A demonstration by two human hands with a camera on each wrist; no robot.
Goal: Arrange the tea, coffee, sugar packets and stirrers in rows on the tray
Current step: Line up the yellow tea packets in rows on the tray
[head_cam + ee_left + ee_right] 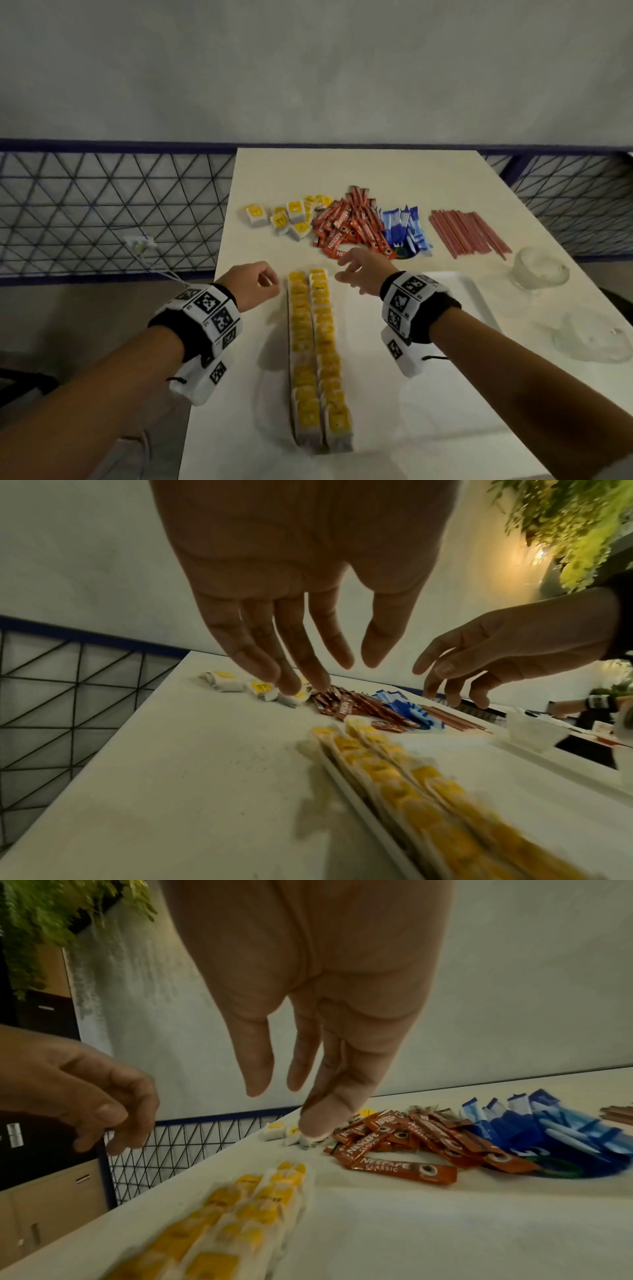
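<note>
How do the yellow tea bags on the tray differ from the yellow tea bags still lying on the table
The yellow-tagged tea bags on the white tray sit in two straight, overlapping rows; the loose yellow-tagged tea bags on the white table lie scattered at mixed angles. The rows hold many bags, the loose group only a few. Both share yellow labels and white wrappers, and neither hand touches them.

White table (274, 164) with tray (459, 284), sachets (346, 222).

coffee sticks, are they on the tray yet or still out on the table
Still out. The red coffee sticks lie in a loose pile on the table beyond the tray, which holds only two rows of yellow tea bags.
</note>
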